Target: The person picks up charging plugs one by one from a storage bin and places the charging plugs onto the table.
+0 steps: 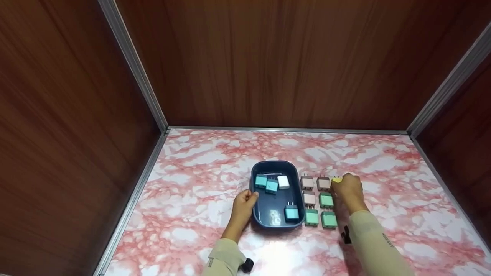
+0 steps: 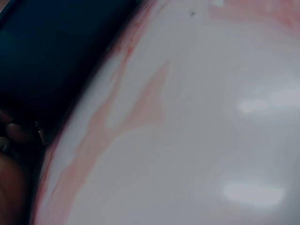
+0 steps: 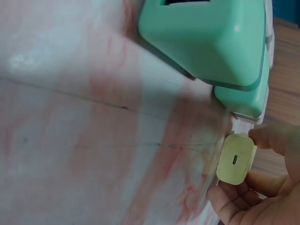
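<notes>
In the head view, lower centre, your left hand is gripping the rim of a blue bin; to the right, your right hand is pinching a yellow charger. Six chargers are sitting in rows, four loose chargers inside: apparently you're partway. In the left wrist view, your fingers are showing darkly, lower left. In the right wrist view, you're holding the yellow charger, lower right.

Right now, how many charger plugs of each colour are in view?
Light blue charger plugs, in the bin: 3
White charger plug, in the bin: 1
Pink charger plugs, on the table: 3
Green charger plugs: 3
Yellow charger plug, in the fingers: 1
Total: 11
</notes>
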The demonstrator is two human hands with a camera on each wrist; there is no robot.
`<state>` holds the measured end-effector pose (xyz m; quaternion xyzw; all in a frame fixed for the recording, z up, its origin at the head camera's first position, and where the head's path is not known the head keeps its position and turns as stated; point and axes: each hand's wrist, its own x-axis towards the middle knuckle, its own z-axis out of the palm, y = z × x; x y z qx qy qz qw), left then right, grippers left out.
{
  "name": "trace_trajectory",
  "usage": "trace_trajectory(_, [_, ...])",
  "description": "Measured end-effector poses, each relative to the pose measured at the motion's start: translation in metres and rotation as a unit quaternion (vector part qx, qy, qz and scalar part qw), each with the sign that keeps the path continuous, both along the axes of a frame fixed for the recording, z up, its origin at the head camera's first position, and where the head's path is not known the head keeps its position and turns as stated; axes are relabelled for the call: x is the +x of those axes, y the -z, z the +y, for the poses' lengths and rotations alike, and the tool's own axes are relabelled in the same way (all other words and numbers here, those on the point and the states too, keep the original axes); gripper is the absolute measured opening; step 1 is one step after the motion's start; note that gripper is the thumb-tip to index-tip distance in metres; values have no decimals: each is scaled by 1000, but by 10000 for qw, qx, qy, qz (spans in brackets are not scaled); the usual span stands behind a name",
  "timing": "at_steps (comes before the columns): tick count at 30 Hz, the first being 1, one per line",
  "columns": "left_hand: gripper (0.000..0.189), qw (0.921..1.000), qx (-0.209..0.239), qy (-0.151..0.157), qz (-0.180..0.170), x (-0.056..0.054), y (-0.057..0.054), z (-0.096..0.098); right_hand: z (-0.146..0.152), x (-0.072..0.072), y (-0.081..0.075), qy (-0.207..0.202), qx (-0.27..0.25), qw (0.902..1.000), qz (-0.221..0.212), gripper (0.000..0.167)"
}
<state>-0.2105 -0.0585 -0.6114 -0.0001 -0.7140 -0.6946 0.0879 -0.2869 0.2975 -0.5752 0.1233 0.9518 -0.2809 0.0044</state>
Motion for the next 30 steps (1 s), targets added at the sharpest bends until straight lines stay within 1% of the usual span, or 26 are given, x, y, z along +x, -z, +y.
trace_trajectory(5, [41, 10000, 0, 29, 39, 1, 0, 0, 1, 0, 1, 24, 20, 9999, -98, 49])
trace_trajectory(8, [40, 10000, 44, 55, 16, 1, 0, 0, 1, 1, 3, 17, 5, 10000, -81, 54])
trace_trajectory(14, [40, 10000, 63, 59, 17, 1, -1, -1, 2, 2, 7, -84, -84, 9999, -30, 62])
trace_trajectory(18, [40, 10000, 69, 68, -25, 0, 0, -1, 4, 4, 7, -225, -95, 9997, -27, 65])
trace_trajectory(22, [40, 9999, 75, 60, -41, 0, 1, 0, 6, 7, 2, -276, -153, 9995, 89, 68])
trace_trajectory(25, [40, 10000, 76, 35, -30, 0, 1, 0, 6, 9, -5, -272, -190, 9992, 231, 69])
trace_trajectory(30, [41, 10000, 85, 38, -16, 0, 0, 0, 4, 12, -16, -235, -119, 9992, 296, 69])
